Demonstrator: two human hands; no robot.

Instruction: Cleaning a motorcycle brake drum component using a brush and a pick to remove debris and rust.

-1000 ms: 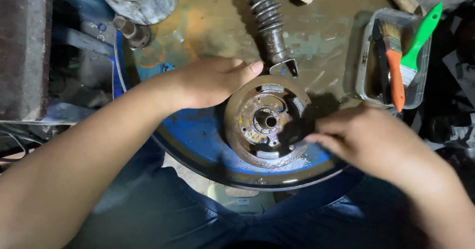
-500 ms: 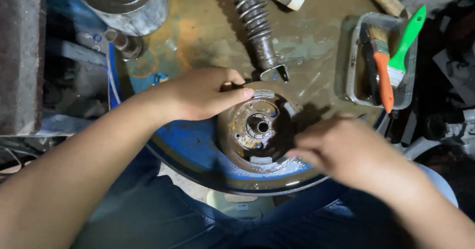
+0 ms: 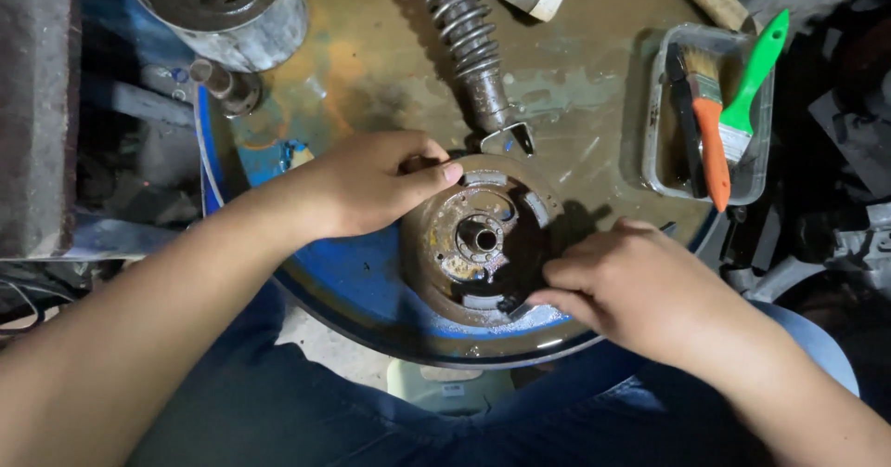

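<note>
Rusty round drum top (image 3: pixel 390 86), blue at the near rim, fills the middle of the frame; dark cluttered floor around it. My left hand (image 3: pixel 371 184) comes in from the lower left, fingers curled together, thumb tip pressed on the upper left rim of the round metal disc (image 3: pixel 478 239). My right hand (image 3: pixel 631 286) comes in from the lower right, fingers bunched and pinching at the lower right edge of the disc; what sits between the fingertips I cannot tell. Disc lies flat on the drum top, centre of frame, just inside the near edge, with a short hub (image 3: pixel 478 237) sticking up in its middle and grey pads around the inner wall. Just above the disc, touching or nearly touching its top rim, is the forked end of a coil-spring shock absorber (image 3: pixel 469 45), which runs up to the top edge of the frame. Upper left: a grey metal cylinder (image 3: pixel 227 7) standing on the drum top, with a small rusty tube (image 3: pixel 223 84) just below it at the rim. Right side: a clear plastic tray (image 3: pixel 654 165) with an orange-handled paintbrush (image 3: pixel 710 123) and a green-handled brush (image 3: pixel 752 82) in it. Blue trousers (image 3: pixel 278 411) along the bottom of the frame, beneath the drum.
</note>
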